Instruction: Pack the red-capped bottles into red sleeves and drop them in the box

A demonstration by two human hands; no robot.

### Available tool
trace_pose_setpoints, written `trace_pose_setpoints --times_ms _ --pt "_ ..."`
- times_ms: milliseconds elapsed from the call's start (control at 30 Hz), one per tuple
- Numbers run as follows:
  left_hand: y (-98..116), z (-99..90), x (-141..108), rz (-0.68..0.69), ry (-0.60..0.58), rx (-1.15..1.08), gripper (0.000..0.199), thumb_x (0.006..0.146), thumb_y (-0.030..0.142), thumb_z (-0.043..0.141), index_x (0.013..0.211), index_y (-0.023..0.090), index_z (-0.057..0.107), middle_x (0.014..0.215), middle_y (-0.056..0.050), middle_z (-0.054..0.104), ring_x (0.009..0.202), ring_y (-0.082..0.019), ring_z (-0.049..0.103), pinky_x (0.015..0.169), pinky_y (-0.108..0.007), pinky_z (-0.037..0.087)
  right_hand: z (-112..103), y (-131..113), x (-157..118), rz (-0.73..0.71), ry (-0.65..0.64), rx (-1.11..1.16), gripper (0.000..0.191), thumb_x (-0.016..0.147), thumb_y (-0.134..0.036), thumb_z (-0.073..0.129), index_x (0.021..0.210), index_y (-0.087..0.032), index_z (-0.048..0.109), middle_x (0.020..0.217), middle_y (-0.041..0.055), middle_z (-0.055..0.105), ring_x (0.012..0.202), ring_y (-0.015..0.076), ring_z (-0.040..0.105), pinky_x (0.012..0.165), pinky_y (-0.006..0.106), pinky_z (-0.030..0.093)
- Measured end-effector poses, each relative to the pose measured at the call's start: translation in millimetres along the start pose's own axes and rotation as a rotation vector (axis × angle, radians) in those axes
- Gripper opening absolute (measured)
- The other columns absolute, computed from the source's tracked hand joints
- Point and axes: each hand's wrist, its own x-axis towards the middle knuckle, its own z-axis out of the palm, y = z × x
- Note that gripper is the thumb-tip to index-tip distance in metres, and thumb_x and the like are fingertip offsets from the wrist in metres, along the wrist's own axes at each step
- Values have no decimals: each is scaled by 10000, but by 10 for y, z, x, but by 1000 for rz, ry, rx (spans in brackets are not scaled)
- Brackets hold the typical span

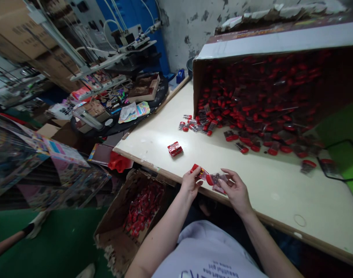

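Packet [203, 173]: red, pinched by left hand [190, 181].
Bottle [214, 179]: clear, red-capped, grasped by right hand [236, 190].
Packet stack [175, 149]: red, lying on table [153, 143].

Diffuse light brightens the cream-white, wooden-edged tabletop [280, 193], with soft glare at its left end; the interior of the large printed cardboard box [266, 43] lies in shadow. Blur softens the rightmost clear, red-capped plastic containers [308, 166]. Wide-angle distortion stretches the margins.

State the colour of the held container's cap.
The cap is red, best seen in the head view.
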Motion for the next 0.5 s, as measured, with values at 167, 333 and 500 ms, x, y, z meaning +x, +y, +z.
trace_pose_setpoints --times_ms 167,333,500 --pt "-17 2 -27 -11 -33 17 347 501 374 810 689 156 617 695 -12 611 607 -102 514 567 -246 333 6 42 1 42 13 36 409 740 -341 687 1118 -276 543 936 16 556 809 188 631 664 336 582" --pt "-45 -22 -32 30 -49 31 338 508 364 808 681 144 619 689 -28 622 600 -106 530 577 -246 353 19 44 -15 71 22 53 410 722 -351 704 1094 -269 552 943 15 561 845 195 631 702 342 575" --pt "-78 -23 -48 68 -57 1 343 517 365 805 680 133 613 661 -32 619 589 -118 553 594 -263 412 35 57 -22 131 56 82 420 700 -362 727 1060 -237 549 912 20 597 759 181 643 723 376 567"
